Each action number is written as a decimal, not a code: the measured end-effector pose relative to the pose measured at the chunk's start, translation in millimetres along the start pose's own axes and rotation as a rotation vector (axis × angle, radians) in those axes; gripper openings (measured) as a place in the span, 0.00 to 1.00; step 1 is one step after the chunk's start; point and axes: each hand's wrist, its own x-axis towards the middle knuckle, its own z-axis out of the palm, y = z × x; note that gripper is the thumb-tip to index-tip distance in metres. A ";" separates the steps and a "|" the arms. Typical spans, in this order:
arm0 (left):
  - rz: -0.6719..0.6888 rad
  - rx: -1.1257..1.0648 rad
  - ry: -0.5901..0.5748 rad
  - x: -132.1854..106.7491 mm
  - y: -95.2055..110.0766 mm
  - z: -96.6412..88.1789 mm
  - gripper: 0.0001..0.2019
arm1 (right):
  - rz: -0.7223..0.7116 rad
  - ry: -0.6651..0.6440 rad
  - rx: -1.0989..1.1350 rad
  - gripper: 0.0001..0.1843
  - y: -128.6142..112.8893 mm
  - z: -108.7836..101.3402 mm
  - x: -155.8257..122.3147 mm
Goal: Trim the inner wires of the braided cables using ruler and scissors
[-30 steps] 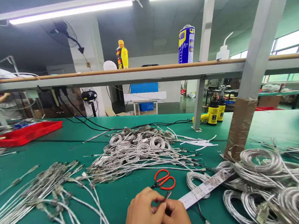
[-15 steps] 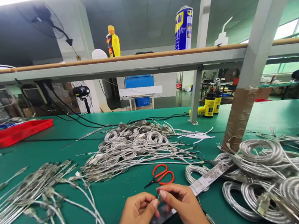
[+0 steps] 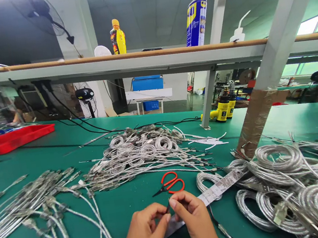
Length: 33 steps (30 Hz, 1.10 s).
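Close together at the bottom middle, my left hand (image 3: 148, 231) and my right hand (image 3: 195, 219) both have their fingertips pinched on a thin dark wire (image 3: 168, 206). Its ends are mostly hidden by the fingers. Below the hands lies a metal ruler (image 3: 216, 193), slanting up to the right. Scissors with red handles (image 3: 169, 182) rest just beyond the fingertips, touched by neither hand. To the right of my right hand, a clear-jacketed silver cable (image 3: 228, 235) with dark thin leads lies on the green table.
A heap of silver cables (image 3: 149, 152) lies behind the scissors. Coiled cables (image 3: 280, 160) crowd the right, and cables with plugs (image 3: 49, 208) the left. A red tray (image 3: 14, 140), yellow tools (image 3: 222, 109) and a shelf post (image 3: 256, 123) stand farther back. A person sits far left.
The view has tilted slightly, so the shelf and table sit a little higher. Both hands remain pinched together, with small finger shifts around the wire.
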 end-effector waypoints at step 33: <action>-0.197 -0.660 0.049 -0.3 14.4 -7.5 0.09 | 0.106 -0.430 0.139 0.17 32.7 20.3 -15.9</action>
